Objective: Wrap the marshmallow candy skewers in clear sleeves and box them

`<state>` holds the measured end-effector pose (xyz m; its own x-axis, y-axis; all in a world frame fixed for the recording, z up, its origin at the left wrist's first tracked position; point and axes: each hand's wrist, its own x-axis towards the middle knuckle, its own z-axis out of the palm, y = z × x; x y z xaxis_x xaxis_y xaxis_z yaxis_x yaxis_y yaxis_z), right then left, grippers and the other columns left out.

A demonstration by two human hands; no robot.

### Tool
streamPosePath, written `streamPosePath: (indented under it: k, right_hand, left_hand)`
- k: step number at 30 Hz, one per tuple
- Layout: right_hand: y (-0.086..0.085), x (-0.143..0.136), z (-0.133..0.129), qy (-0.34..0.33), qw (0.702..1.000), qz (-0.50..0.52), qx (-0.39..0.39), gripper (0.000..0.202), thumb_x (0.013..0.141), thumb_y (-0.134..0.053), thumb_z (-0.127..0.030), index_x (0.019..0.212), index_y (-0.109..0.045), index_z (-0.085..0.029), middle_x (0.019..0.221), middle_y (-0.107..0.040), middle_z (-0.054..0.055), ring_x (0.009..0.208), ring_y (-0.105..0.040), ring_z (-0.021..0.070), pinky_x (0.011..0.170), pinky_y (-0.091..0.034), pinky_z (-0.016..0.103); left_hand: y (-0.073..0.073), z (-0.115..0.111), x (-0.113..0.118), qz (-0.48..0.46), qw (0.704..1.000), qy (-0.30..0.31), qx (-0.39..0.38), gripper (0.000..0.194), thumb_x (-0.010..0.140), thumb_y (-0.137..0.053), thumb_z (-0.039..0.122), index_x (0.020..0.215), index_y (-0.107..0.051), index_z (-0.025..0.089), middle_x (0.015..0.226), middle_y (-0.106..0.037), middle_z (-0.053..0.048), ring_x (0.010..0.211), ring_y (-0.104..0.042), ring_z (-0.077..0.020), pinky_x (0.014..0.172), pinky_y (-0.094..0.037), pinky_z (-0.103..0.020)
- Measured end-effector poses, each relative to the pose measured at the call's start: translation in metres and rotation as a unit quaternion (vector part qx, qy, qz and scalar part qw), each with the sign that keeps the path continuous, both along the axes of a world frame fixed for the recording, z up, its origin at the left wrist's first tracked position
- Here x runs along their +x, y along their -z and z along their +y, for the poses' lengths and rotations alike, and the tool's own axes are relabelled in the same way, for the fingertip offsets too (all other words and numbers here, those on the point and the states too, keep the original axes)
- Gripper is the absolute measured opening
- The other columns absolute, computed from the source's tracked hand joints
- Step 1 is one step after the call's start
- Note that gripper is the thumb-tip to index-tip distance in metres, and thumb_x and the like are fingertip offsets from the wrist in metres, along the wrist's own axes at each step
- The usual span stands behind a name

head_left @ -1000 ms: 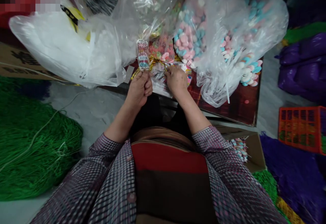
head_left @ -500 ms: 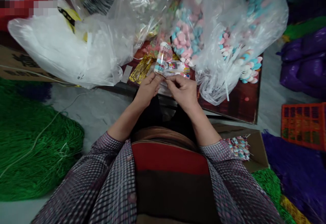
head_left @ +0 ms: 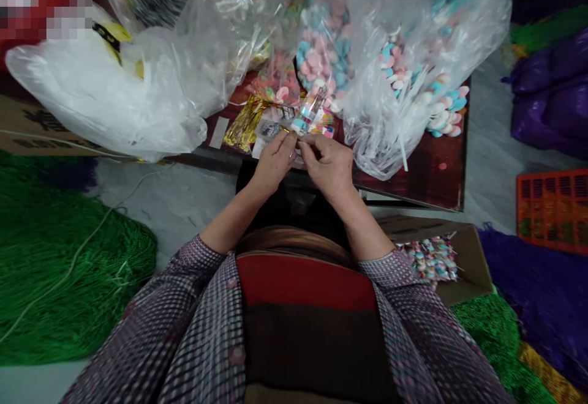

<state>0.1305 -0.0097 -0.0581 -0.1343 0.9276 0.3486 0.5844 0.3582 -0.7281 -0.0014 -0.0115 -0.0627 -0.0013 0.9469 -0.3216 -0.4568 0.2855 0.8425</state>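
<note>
A small clear packet (head_left: pixel 311 108) with pale blue and white pieces inside stands tilted to the right above my fingertips. My left hand (head_left: pixel 274 159) is closed, its thumb and fingers pinching the packet's lower end. Right beside it, my right hand (head_left: pixel 328 162) is closed in a pinch at the same gathered end. A short bit of gold tie (head_left: pixel 285 130) sticks out by the left fingertips; how far it wraps round the packet is hidden. Gold twist ties (head_left: pixel 243 125) lie in a bundle on the table, left of the hands. Printed packets (head_left: pixel 325 123) lie behind the held one.
Across the dark table (head_left: pixel 427 177) stand a white plastic bag (head_left: pixel 105 92), a bag of pink and blue pieces (head_left: pixel 321 55) and a bag of white sticks (head_left: pixel 381 147). Loose discs (head_left: pixel 448 113) lie at right. A cardboard box (head_left: pixel 471 263) holds wrapped items. Green strands (head_left: pixel 68 269) cover the left floor.
The packet has tipped from nearly upright to a rightward lean and sits lower over the fingers. Both hands keep their pinch. The whole view has shifted slightly.
</note>
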Motion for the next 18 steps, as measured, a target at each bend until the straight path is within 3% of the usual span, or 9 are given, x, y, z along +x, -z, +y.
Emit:
streamPosePath:
  k: [5,10,12,16,18]
  right_hand:
    - [0.003,0.004,-0.004,0.03,0.978,0.185,-0.095,0.024,0.09,-0.068,-0.041,0.077,-0.069,-0.022,0.078,-0.072,0.0,0.071,-0.061,0.0137,0.07,-0.051,0.028]
    - [0.005,0.011,-0.004,-0.002,0.939,0.287,-0.192,0.038,0.081,-0.076,-0.054,0.071,-0.063,-0.021,0.07,-0.064,-0.004,0.064,-0.054,0.0105,0.067,-0.049,0.027]
    - [0.006,0.017,-0.003,-0.028,0.93,0.303,-0.206,0.042,0.076,-0.08,-0.06,0.075,-0.063,-0.021,0.073,-0.065,-0.003,0.069,-0.058,0.0123,0.072,-0.053,0.029]
    - [0.01,0.03,-0.001,-0.117,0.916,0.315,-0.217,0.055,0.067,-0.083,-0.068,0.097,-0.071,-0.024,0.099,-0.075,0.003,0.097,-0.069,0.0199,0.088,-0.057,0.038]
    - [0.013,0.034,-0.001,-0.142,0.91,0.309,-0.236,0.052,0.068,-0.082,-0.069,0.093,-0.072,-0.025,0.098,-0.076,0.004,0.098,-0.069,0.0213,0.089,-0.057,0.04]
  left_hand:
    - [-0.018,-0.001,0.006,-0.032,0.997,0.062,-0.013,0.038,0.101,-0.058,0.03,0.066,-0.052,0.018,0.048,-0.036,0.009,0.036,-0.022,-0.0017,0.037,-0.014,-0.016]
    - [-0.028,-0.006,0.002,-0.079,0.984,0.149,-0.054,0.043,0.104,-0.049,0.029,0.063,-0.053,0.017,0.043,-0.028,0.01,0.031,-0.019,-0.0014,0.036,-0.017,-0.014]
    - [-0.029,-0.009,0.0,-0.095,0.973,0.195,-0.076,0.044,0.103,-0.046,0.026,0.061,-0.054,0.016,0.042,-0.027,0.01,0.029,-0.018,-0.0014,0.035,-0.018,-0.014]
    - [-0.032,-0.015,-0.002,-0.141,0.943,0.269,-0.133,0.049,0.104,-0.04,0.022,0.056,-0.05,0.016,0.041,-0.024,0.01,0.028,-0.019,-0.0018,0.034,-0.021,-0.014]
    - [-0.031,-0.016,-0.001,-0.163,0.933,0.282,-0.152,0.051,0.105,-0.037,0.022,0.056,-0.049,0.016,0.041,-0.023,0.01,0.027,-0.019,-0.0021,0.034,-0.022,-0.015]
